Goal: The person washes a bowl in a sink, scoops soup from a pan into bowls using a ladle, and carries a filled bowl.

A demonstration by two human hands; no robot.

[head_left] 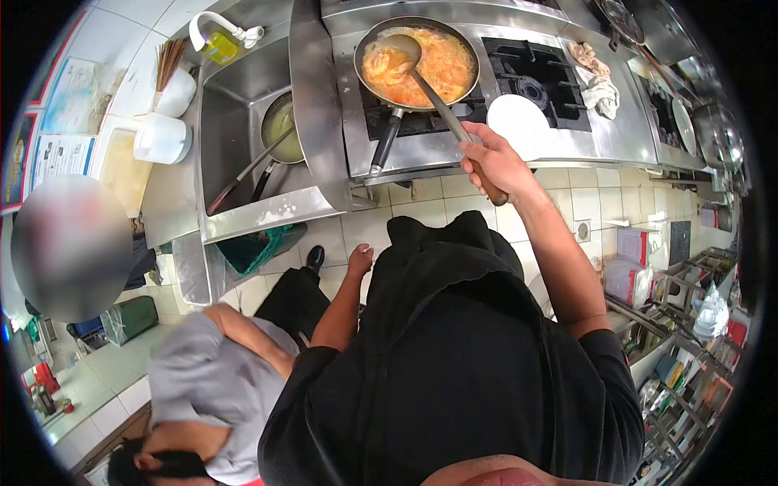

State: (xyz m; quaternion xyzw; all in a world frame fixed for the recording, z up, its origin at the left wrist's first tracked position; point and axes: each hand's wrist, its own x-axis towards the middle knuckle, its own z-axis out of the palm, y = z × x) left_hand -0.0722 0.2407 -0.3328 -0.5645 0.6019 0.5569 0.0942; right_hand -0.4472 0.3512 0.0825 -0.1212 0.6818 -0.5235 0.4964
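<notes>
My right hand [491, 160] is closed around the wooden handle of a ladle [442, 109]. The ladle's bowl rests in a frying pan [442, 69] filled with orange-red, bubbling sauce and some pale pieces. The pan sits on the left burner of the stove, its black handle pointing toward me. Just beyond my right hand, a white plate [519, 126] lies at the stove's front edge, beside the second burner. My left hand [361, 259] hangs low at my side, away from the stove; its fingers look curled, with nothing visible in them.
Left of the stove, a steel sink [231, 101] holds a second pan [284, 130] and a long-handled utensil. A crumpled cloth [598, 85] lies right of the black burner grate [535, 77]. Another person in a grey shirt [215, 373] is close on my left. Shelving [673, 364] stands at right.
</notes>
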